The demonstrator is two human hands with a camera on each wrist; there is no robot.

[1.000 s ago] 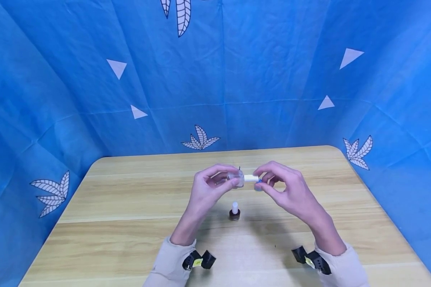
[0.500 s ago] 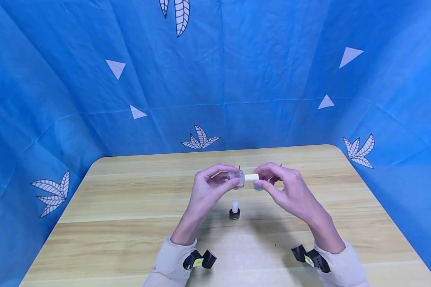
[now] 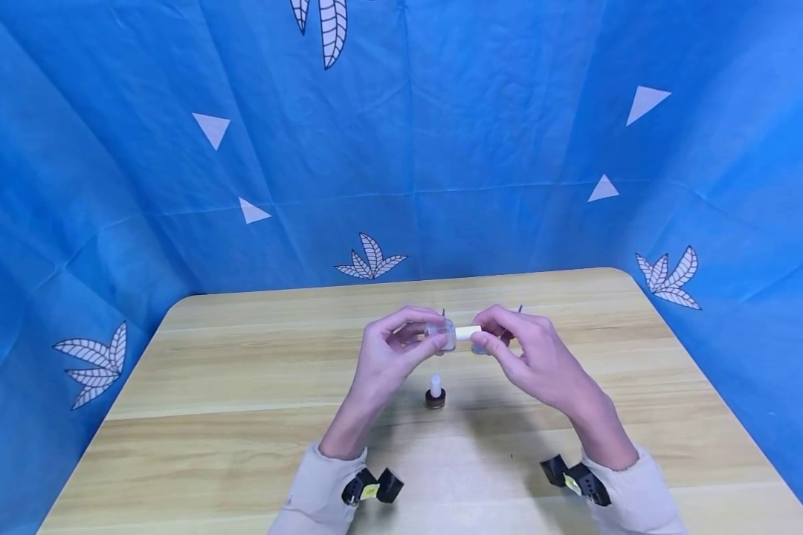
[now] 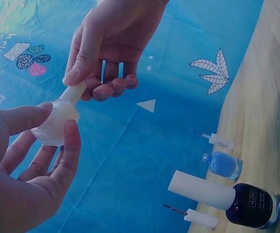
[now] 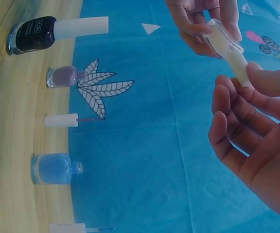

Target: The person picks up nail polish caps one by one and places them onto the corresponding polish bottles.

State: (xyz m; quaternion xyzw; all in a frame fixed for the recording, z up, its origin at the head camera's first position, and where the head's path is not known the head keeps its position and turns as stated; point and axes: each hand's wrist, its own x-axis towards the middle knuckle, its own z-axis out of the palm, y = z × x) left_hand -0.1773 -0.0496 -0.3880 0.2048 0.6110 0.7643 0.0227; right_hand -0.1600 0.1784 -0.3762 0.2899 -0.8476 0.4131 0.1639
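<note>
My left hand [image 3: 389,348] holds a square-shouldered glass nail polish bottle [image 4: 57,124] with milky contents, thumb on one side and fingers on the other. The bottle lies sideways in the air, its white cap [image 3: 467,333] towards the right. My right hand [image 3: 535,351] pinches that cap's end between thumb and index finger, the other fingers loosely curled. In the right wrist view the cap [image 5: 237,67] sits at the bottle's neck. Nearer to me on the table, a dark nail polish bottle [image 3: 435,399] stands upright with a white cap on.
Beyond the hands stand an uncapped blue nail polish bottle [image 5: 54,168] and an uncapped mauve one [image 5: 63,76]. Two white brush caps, one with a mauve brush [image 5: 61,120] and one with a blue brush [image 5: 68,228], stand brush up. A blue patterned cloth [image 3: 401,148] hangs behind the wooden table [image 3: 241,394].
My right thumb and index finger have shifted a little around the cap. A brush tip now shows behind the right hand. The left hand keeps its grip on the bottle.
</note>
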